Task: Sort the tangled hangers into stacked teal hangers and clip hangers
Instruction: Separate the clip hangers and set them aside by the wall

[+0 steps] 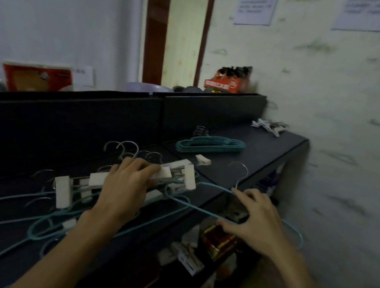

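Right hand (256,222) pinches one teal hanger (199,208), partly drawn off the desk edge. Left hand (124,188), fingers curled, grips the clip hangers (96,179) in the tangle. Risk: that hanger's far end looks snagged there; pulling could drag clips off. Behind, stacked teal hangers (211,144) on the dark desk (268,152). Stained wall, doorway (182,33) beyond.

Both hands (127,184) (253,221) forward, seemingly curled.
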A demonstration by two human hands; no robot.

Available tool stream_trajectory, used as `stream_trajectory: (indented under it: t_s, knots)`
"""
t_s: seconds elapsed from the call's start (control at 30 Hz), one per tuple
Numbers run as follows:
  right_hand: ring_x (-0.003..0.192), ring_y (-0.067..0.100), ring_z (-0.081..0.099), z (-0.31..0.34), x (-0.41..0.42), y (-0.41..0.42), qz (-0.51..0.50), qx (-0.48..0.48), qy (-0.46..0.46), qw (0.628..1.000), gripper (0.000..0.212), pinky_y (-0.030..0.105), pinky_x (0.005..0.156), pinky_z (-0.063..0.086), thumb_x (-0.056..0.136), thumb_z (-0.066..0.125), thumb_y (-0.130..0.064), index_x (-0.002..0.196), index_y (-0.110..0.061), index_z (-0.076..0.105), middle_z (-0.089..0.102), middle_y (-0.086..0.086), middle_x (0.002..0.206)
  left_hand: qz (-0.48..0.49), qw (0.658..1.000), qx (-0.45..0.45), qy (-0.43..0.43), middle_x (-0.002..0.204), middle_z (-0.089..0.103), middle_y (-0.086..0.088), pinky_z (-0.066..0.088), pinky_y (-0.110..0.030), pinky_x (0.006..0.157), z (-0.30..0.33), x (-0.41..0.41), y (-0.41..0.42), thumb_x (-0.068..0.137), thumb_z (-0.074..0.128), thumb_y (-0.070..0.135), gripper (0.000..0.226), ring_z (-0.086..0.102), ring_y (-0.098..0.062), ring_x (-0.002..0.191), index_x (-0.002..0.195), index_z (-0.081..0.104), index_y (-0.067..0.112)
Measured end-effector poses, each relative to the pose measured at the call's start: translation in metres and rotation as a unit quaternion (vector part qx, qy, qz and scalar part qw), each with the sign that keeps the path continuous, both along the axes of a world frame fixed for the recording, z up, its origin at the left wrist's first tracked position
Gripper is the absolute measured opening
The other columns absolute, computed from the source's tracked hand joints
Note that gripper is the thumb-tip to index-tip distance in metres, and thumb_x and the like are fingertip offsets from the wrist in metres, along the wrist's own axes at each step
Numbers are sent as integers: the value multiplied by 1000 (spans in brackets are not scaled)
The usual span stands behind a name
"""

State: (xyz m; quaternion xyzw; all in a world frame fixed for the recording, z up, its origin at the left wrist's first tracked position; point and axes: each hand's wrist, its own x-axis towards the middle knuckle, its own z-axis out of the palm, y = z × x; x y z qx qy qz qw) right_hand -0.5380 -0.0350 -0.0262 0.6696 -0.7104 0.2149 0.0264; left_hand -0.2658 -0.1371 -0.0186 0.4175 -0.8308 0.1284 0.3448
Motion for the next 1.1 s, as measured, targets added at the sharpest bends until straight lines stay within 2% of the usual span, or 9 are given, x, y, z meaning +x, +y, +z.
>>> stream_trajectory:
  t_s: [0.1,0.33,0.63,0.9,1.0,1.1]
  knots:
    - [114,14,35,-6,-27,7,-17,-7,-4,1000,102,31,94,35,56,37,-83,142,-31,36,38,-9,120,-22,1000,0,-5,94,64,-5,43,-40,63,0,-34,5,73,79,13,39,57,-33,84,110,67,15]
    - [111,10,33,-13,-108,8,-10,-7,-21,1000,97,30,95,37,59,42,-81,142,-31,36,35,-14,116,-32,999,-2,-6,95,63,-4,45,-40,64,-2,-121,-2,74,76,10,39,56,-32,85,112,66,17]
    - [107,14,39,-21,-226,5,-32,-28,-21,999,97,31,92,39,56,44,-79,138,-27,45,39,-11,110,-33,999,9,-1,101,62,-3,43,-40,71,-6,-250,-11,80,70,14,38,54,-29,92,116,63,21]
    - [111,12,37,-23,-264,-63,-1,-28,-44,999,96,36,97,40,56,48,-79,137,-28,45,43,-9,117,16,999,16,-24,100,63,-1,43,-39,69,-1,-276,-61,73,77,15,44,56,-27,91,115,64,22]
    - [107,9,37,-19,-262,-102,28,-34,-34,998,94,30,94,40,58,47,-79,138,-30,44,42,-12,116,40,999,19,-21,97,64,-4,45,-41,69,3,-274,-91,74,77,16,40,58,-32,90,112,66,19]
    - [113,9,36,-9,-257,-142,52,-17,-30,998,95,29,98,38,57,42,-81,139,-31,41,41,-13,121,52,998,23,-9,96,65,-5,46,-43,68,11,-269,-120,74,77,13,38,59,-33,87,110,68,16]
